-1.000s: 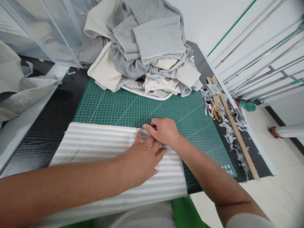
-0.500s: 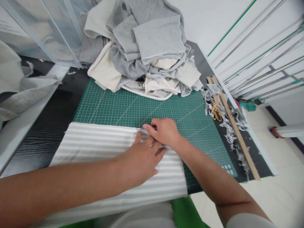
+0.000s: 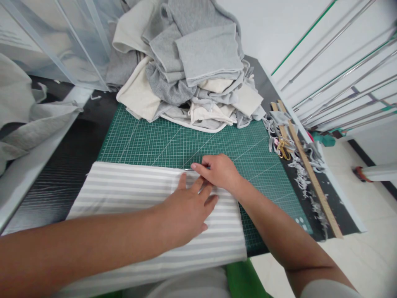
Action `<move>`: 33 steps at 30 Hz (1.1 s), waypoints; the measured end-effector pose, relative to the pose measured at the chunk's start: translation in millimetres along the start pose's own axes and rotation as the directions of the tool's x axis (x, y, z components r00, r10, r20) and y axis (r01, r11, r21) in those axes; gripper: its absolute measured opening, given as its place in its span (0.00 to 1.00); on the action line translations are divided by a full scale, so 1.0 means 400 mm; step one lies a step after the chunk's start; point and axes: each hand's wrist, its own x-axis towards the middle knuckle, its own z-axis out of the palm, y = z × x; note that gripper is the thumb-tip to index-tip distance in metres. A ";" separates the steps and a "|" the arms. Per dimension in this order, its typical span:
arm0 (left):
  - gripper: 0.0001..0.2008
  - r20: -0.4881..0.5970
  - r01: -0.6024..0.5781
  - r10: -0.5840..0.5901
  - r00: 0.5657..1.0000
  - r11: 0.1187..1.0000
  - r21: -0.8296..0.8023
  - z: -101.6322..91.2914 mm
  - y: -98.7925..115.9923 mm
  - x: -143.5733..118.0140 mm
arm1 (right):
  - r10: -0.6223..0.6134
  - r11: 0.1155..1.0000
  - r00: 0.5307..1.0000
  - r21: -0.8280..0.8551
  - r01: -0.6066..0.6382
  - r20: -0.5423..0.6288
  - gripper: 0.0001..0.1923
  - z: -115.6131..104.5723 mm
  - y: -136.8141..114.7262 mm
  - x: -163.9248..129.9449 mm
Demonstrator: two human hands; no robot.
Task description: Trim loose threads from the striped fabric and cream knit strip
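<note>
A grey-and-white striped cloth (image 3: 124, 194) lies flat over the near part of the green cutting mat (image 3: 161, 142). My left hand (image 3: 189, 211) presses on it with fingers spread, the tips close to the cloth's far edge. Just beyond, my right hand (image 3: 220, 171) is closed around a thin metal tool (image 3: 188, 169) whose narrow tip points left along that edge. Most of this tool is hidden in my fingers, so its kind cannot be made out. The two hands are close together, the right wrist passing beside the left fingers.
A heap of grey and cream fabric pieces (image 3: 211, 54) covers the mat's far side. On the right lie wooden strips (image 3: 313, 178), gold-handled scissors (image 3: 283, 150) and fabric shreds (image 3: 299, 178). Translucent bins (image 3: 74, 37) stand at the back left, with more cloth (image 3: 40, 128) below.
My right hand and the metal tool have shifted slightly right along the cloth's far edge. My left hand stays spread on the cloth. The whole view has moved a little.
</note>
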 end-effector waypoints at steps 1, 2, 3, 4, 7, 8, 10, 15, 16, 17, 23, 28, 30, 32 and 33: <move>0.31 -0.006 0.001 -0.001 1.000 1.000 0.002 0.002 0.000 -0.001 | 0.001 1.000 1.000 0.008 -0.001 0.004 0.27 -0.001 0.002 0.001; 0.31 -0.012 0.003 -0.003 1.000 1.000 0.003 0.002 0.000 -0.001 | 0.000 1.000 1.000 0.013 0.000 0.006 0.27 -0.002 0.002 0.002; 0.32 -0.015 0.006 -0.006 1.000 1.000 0.004 0.002 0.000 -0.001 | -0.002 1.000 1.000 0.016 0.002 0.006 0.27 -0.003 0.002 0.002; 0.32 -0.014 0.007 -0.007 1.000 1.000 0.004 0.001 0.001 -0.001 | -0.004 1.000 1.000 0.018 0.004 0.006 0.26 -0.003 0.002 0.003; 0.31 0.004 0.010 -0.010 1.000 1.000 -0.007 -0.005 0.002 0.001 | 0.001 1.000 1.000 0.012 -0.001 -0.002 0.26 -0.001 -0.004 0.004; 0.31 0.014 0.011 -0.011 1.000 1.000 -0.013 -0.007 0.002 0.001 | 0.004 1.000 1.000 0.005 -0.004 -0.008 0.26 0.001 -0.006 0.004; 0.32 0.025 0.014 -0.014 1.000 1.000 -0.021 -0.010 0.003 0.001 | 0.013 1.000 1.000 -0.015 -0.013 -0.019 0.26 0.004 -0.011 0.004; 0.32 0.019 0.013 -0.012 1.000 1.000 -0.022 -0.011 0.005 0.000 | 0.024 0.999 0.999 -0.047 -0.025 -0.030 0.27 0.009 -0.018 0.001; 0.32 0.021 0.014 -0.013 1.000 1.000 -0.022 -0.011 0.005 0.000 | 0.024 0.999 0.999 -0.047 -0.025 -0.033 0.27 0.010 -0.019 0.000; 0.32 0.022 0.013 -0.012 1.000 1.000 -0.022 -0.011 0.005 0.000 | 0.024 0.999 0.999 -0.046 -0.025 -0.035 0.27 0.009 -0.019 -0.001; 0.32 -0.013 0.012 -0.012 1.000 1.000 0.004 -0.001 0.004 0.000 | 0.004 1.000 1.000 -0.010 -0.004 0.001 0.26 -0.002 -0.012 0.003; 0.32 -0.015 0.011 -0.011 1.000 1.000 0.004 -0.001 0.003 0.001 | 0.002 1.000 1.000 0.006 -0.002 0.000 0.26 -0.008 -0.009 0.007; 0.32 -0.014 0.005 -0.005 1.000 1.000 -0.002 -0.004 0.003 0.001 | 0.004 1.000 1.000 0.007 -0.004 -0.011 0.26 -0.006 -0.011 0.006; 0.32 -0.008 0.004 -0.004 1.000 1.000 -0.008 -0.007 0.003 0.001 | 0.002 1.000 1.000 0.006 -0.001 -0.018 0.26 -0.001 -0.015 0.004; 0.32 -0.004 0.005 -0.005 1.000 1.000 -0.012 -0.008 0.003 0.000 | 0.002 1.000 1.000 0.000 -0.002 -0.020 0.26 0.002 -0.018 0.003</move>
